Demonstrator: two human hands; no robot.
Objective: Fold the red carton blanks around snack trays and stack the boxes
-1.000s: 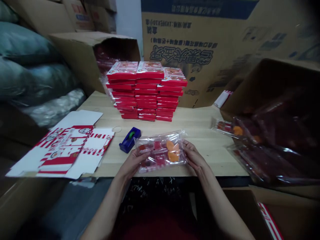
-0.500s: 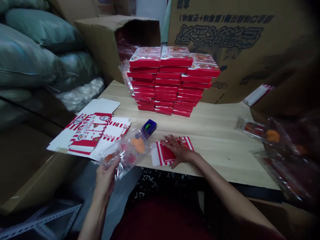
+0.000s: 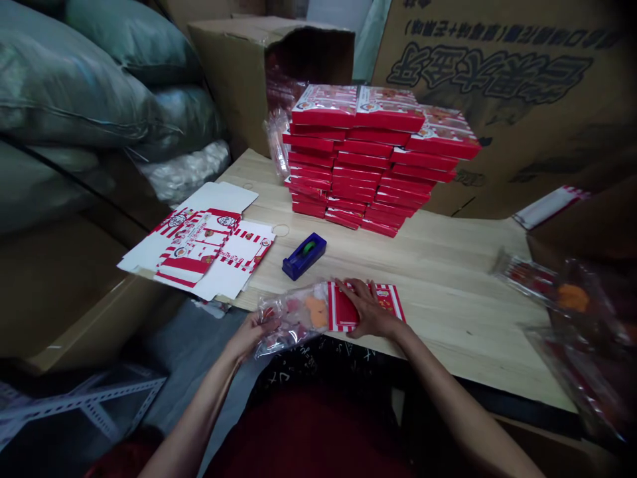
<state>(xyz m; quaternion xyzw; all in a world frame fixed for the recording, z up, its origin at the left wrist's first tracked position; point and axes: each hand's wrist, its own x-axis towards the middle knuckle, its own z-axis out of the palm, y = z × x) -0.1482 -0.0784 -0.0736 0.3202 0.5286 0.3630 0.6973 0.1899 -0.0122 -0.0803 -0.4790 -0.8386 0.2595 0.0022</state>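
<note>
our left hand [image 3: 251,335] is clenched on a clear plastic bag [image 3: 293,317] of orange and red pieces, which touches the red-and-white carton [image 3: 385,299] under our open right hand [image 3: 368,309]; a blue tape dispenser [image 3: 303,255] sits at 12 o'clock, red boxes [image 3: 358,159] beyond it, flat carton blanks [image 3: 199,242] at 10 o'clock

Two bare forearms reach in from the bottom of the view and angle toward each other. The left hand [image 3: 251,335], at the end of the left forearm [image 3: 192,415], sits just off the near edge of the bench [image 3: 438,305], fingers curled in a grip. The right hand [image 3: 371,309] lies palm down on the bench, fingers spread and slightly arched, with the right forearm [image 3: 448,392] trailing low toward the lower right.
</note>
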